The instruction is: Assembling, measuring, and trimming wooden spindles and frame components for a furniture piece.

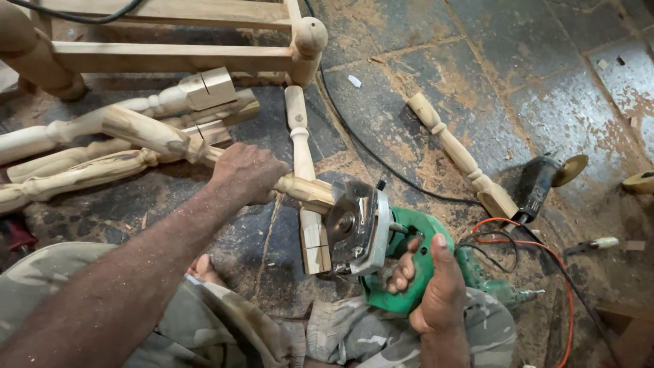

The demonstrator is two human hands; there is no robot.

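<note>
On the dusty stone floor (531,88), under a wooden frame (170,58) and beside a heap of turned legs (82,146), the person sits working. The left hand (246,174) is clamped round one turned spindle (160,140), pinning it across another. The right hand (436,286) is wrapped tight on the green circular saw (381,235), its blade guard touching the spindle's square end. The cut looks just about underway; I'd say it needs a steady feed and firm hold. A black grinder (538,180) lies apart.
</note>
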